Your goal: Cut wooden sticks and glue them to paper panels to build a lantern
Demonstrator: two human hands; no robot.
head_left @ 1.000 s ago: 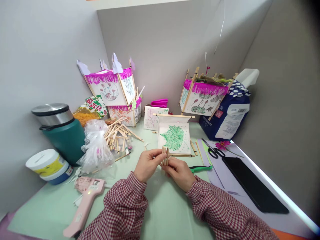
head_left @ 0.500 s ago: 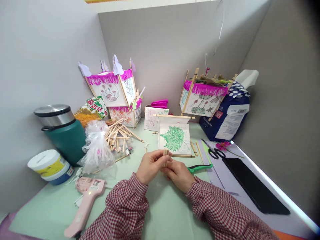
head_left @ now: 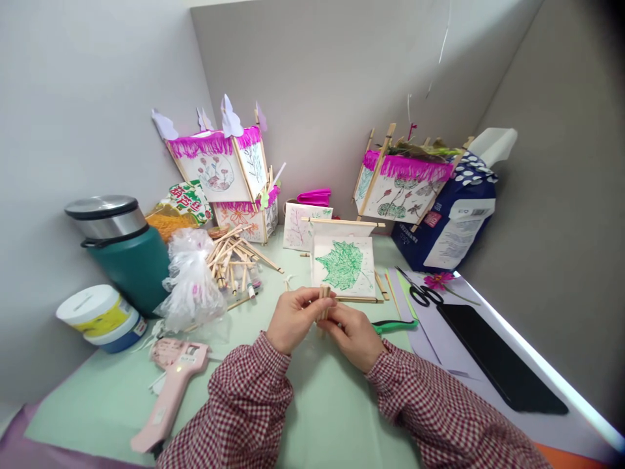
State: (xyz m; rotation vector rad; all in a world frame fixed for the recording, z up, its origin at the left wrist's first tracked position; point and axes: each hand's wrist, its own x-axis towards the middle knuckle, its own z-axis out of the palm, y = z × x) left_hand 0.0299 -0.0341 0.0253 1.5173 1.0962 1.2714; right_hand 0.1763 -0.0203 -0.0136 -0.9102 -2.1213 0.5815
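My left hand pinches a small bundle of short wooden sticks, held upright above the table. From the right, my right hand grips the lower part of the same bundle, its fingers closed; the number of sticks is hidden by the fingers. Just beyond my hands stands a small lantern frame with wooden bars and a white panel bearing a green leaf print. Close to my right hand lies a green-handled cutting tool, partly covered.
At left are a pink glue gun, a white tub, a teal flask, a plastic bag and loose sticks. Finished lanterns stand behind. Scissors and a black phone-like slab lie right.
The camera view has shifted slightly. My right hand's fingers have opened a little around the bundle, so more of the sticks' lower part shows. Both hands stay nearly in place.
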